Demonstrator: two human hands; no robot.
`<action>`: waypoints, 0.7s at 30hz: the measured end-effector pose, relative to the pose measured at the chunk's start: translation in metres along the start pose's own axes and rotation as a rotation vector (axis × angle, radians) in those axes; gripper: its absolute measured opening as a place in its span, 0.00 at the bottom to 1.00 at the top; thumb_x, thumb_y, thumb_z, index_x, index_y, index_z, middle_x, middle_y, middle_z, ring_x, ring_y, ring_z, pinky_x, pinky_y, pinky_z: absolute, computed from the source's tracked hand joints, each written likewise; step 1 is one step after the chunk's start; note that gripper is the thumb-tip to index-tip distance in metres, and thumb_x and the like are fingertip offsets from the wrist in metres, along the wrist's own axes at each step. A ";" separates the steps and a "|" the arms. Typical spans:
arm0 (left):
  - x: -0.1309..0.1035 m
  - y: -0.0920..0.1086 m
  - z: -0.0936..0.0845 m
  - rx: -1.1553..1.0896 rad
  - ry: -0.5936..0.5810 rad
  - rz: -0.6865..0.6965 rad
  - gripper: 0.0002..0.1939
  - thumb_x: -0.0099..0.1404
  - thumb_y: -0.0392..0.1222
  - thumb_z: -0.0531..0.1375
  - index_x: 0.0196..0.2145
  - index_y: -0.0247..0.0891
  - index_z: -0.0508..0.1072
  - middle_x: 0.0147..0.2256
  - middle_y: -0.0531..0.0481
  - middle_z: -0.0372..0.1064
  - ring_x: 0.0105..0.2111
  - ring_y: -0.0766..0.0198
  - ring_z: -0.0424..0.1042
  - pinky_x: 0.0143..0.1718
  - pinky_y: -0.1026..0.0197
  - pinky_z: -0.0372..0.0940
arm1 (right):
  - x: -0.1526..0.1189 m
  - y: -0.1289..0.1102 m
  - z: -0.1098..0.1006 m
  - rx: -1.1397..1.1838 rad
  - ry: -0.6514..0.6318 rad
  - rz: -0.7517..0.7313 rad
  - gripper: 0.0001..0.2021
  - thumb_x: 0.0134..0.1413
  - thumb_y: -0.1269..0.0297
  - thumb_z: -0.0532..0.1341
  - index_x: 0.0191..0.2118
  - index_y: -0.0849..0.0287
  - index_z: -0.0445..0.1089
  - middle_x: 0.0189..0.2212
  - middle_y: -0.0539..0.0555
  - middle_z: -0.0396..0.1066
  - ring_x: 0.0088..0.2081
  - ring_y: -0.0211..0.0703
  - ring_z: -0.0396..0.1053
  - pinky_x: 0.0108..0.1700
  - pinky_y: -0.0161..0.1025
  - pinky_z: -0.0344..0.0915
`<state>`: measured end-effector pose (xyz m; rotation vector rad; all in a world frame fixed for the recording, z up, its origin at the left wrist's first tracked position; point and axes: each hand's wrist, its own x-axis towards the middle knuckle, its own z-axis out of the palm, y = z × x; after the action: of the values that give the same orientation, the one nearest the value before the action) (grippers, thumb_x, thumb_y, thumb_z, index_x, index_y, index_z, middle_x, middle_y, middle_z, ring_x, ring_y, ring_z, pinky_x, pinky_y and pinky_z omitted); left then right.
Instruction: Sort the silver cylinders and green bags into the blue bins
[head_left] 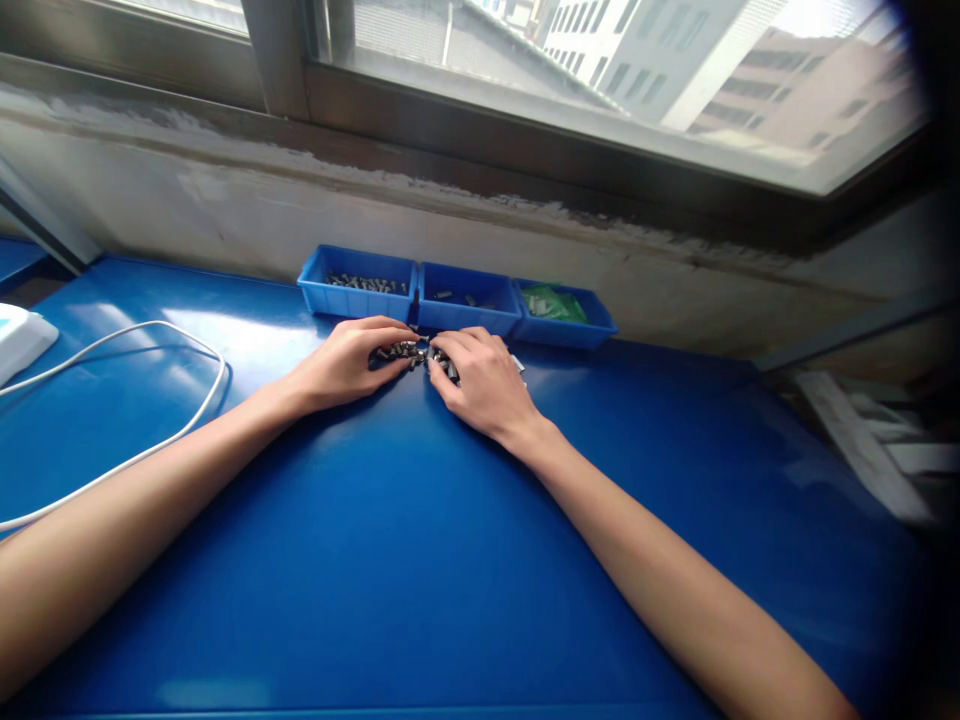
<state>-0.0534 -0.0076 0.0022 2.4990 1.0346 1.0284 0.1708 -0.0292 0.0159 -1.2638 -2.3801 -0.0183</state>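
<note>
A pile of small metal screws and fittings (401, 352) lies on the blue table (420, 560), just in front of the bins. Around its left side curves my left hand (352, 362), thumb and fingers apart. My right hand (484, 380) rests over the pile's right part, palm down, with its fingers bent loosely and spread; some pieces show beneath them. A few light pieces (518, 364) stick out past the right hand's far side. What lies under the right palm is hidden.
Three blue bins stand against the wall: the left bin (309, 288) has many screws, the middle bin (469, 318) a few pieces, the right bin (559, 333) a green bag (555, 303). A white cable (217, 380) loops at left, near a white device (22, 340).
</note>
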 end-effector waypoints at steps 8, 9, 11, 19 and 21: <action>-0.002 0.002 -0.004 -0.209 0.111 -0.185 0.16 0.64 0.51 0.67 0.41 0.34 0.83 0.42 0.42 0.81 0.36 0.57 0.81 0.40 0.58 0.78 | -0.009 0.002 0.001 -0.017 0.088 -0.052 0.14 0.70 0.61 0.56 0.49 0.60 0.76 0.52 0.59 0.78 0.54 0.54 0.70 0.55 0.50 0.61; -0.003 0.001 -0.005 -0.236 0.132 -0.214 0.18 0.62 0.52 0.69 0.41 0.33 0.83 0.42 0.41 0.80 0.36 0.56 0.81 0.40 0.57 0.79 | -0.009 0.003 0.002 -0.019 0.105 -0.055 0.14 0.70 0.62 0.55 0.48 0.59 0.76 0.50 0.59 0.79 0.54 0.54 0.70 0.55 0.50 0.61; -0.003 0.000 -0.005 -0.248 0.154 -0.242 0.20 0.60 0.55 0.70 0.39 0.33 0.83 0.43 0.41 0.80 0.37 0.55 0.81 0.41 0.56 0.79 | -0.009 0.005 0.002 -0.029 0.133 -0.060 0.14 0.70 0.62 0.54 0.45 0.58 0.77 0.47 0.58 0.80 0.52 0.53 0.71 0.54 0.50 0.60; 0.000 0.002 -0.005 -0.045 0.095 -0.091 0.10 0.65 0.45 0.64 0.35 0.37 0.84 0.41 0.44 0.81 0.40 0.55 0.80 0.47 0.56 0.75 | -0.008 0.007 0.002 -0.041 0.141 -0.101 0.14 0.70 0.63 0.53 0.39 0.57 0.76 0.40 0.56 0.81 0.46 0.52 0.72 0.50 0.50 0.60; -0.001 0.002 -0.005 0.010 0.085 -0.068 0.10 0.65 0.44 0.63 0.37 0.37 0.83 0.43 0.43 0.81 0.42 0.55 0.80 0.48 0.54 0.74 | -0.008 0.008 0.003 -0.033 0.146 -0.113 0.14 0.71 0.63 0.53 0.38 0.57 0.76 0.40 0.56 0.81 0.46 0.51 0.73 0.50 0.49 0.61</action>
<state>-0.0568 -0.0102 0.0062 2.4288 1.1438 1.1200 0.1795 -0.0301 0.0090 -1.1014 -2.3306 -0.1795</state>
